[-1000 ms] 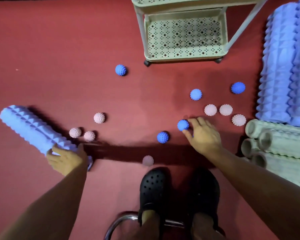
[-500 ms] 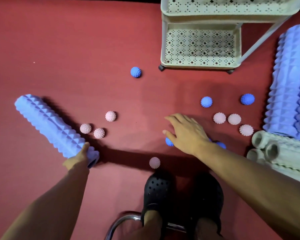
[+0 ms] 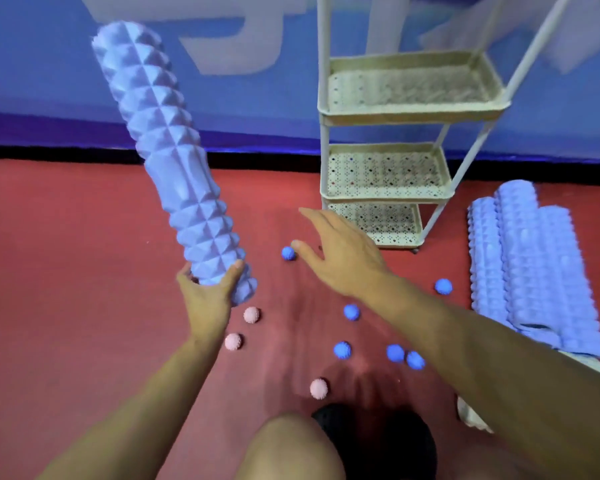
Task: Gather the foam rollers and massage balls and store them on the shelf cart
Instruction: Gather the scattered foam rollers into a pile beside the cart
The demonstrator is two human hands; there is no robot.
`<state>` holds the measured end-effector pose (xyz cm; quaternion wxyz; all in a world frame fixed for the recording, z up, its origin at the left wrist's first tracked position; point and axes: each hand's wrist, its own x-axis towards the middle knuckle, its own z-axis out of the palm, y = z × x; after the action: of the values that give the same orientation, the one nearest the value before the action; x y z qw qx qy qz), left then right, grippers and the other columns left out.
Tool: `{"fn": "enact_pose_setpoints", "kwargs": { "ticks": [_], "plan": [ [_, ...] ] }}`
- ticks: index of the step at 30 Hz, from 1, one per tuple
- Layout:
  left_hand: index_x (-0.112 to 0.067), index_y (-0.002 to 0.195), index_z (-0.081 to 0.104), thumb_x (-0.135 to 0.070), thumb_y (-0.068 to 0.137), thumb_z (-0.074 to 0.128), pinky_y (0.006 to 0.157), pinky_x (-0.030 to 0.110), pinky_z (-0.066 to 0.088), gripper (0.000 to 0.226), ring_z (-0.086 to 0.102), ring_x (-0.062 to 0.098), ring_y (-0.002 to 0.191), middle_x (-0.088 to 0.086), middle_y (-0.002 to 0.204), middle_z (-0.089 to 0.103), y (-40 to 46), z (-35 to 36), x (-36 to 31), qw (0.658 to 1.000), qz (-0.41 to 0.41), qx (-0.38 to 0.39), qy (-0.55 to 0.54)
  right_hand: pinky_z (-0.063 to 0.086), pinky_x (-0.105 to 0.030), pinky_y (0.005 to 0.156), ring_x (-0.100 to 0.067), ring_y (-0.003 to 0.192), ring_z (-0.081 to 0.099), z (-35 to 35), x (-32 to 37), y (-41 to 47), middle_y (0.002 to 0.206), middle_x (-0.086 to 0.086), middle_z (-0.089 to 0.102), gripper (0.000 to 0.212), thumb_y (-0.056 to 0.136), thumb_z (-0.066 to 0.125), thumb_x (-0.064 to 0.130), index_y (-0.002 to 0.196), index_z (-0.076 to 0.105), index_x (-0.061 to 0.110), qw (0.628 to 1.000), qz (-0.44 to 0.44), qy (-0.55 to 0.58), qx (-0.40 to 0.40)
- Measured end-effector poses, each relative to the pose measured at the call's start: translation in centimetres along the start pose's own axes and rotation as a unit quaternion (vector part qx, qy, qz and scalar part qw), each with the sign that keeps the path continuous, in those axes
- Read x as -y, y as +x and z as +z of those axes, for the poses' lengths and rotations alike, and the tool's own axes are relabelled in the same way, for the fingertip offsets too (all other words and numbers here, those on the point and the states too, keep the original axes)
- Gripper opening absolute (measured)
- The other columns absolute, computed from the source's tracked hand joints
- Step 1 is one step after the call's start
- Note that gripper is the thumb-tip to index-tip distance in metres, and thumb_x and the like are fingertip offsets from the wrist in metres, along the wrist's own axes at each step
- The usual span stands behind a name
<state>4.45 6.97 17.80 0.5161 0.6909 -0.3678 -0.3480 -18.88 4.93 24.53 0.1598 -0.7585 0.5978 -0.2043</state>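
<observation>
Your left hand (image 3: pixel 207 299) grips the roller (image 3: pixel 168 164) by its lower end, tilted up, left of the cart (image 3: pixel 388 188). Your right hand (image 3: pixel 340 258) hangs open, empty, before the cart. Held so low, the roller could tip or clip the cart's post; balls (image 3: pixel 342 349) underfoot could trip you.

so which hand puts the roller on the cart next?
Left, probably. The left hand already grips the lifted blue roller; the right hand is open, holding nothing, though nearer the cart.
</observation>
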Motion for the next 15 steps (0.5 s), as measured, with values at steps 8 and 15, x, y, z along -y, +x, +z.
{"fn": "enact_pose_setpoints", "kwargs": {
  "ticks": [8,15],
  "plan": [
    [-0.015,0.133,0.042,-0.053,0.064,0.083,0.088,0.023,0.055,0.088,0.067,0.002,0.106,-0.006,0.124,0.064,-12.4,5.2,-13.5,0.968,0.116,0.214,-0.057,0.045,-0.046,0.105,-0.022,0.137,0.050,-13.3,3.2,-6.8,0.157,0.004,0.042,0.071,0.100,0.045,0.058,0.160,0.013,0.037,0.980,0.039,0.122,-0.154],
    [-0.015,0.143,0.038,-0.055,0.070,0.081,0.099,0.016,0.048,0.094,0.058,0.000,0.121,-0.005,0.137,0.056,-21.2,13.9,-19.3,0.920,0.175,0.343,-0.068,0.048,-0.048,0.103,-0.023,0.131,0.055,-20.1,-1.6,-13.6,0.152,0.008,0.050,0.076,0.086,0.038,0.074,0.154,0.015,0.048,0.936,0.146,0.203,-0.249]
  ]
}}
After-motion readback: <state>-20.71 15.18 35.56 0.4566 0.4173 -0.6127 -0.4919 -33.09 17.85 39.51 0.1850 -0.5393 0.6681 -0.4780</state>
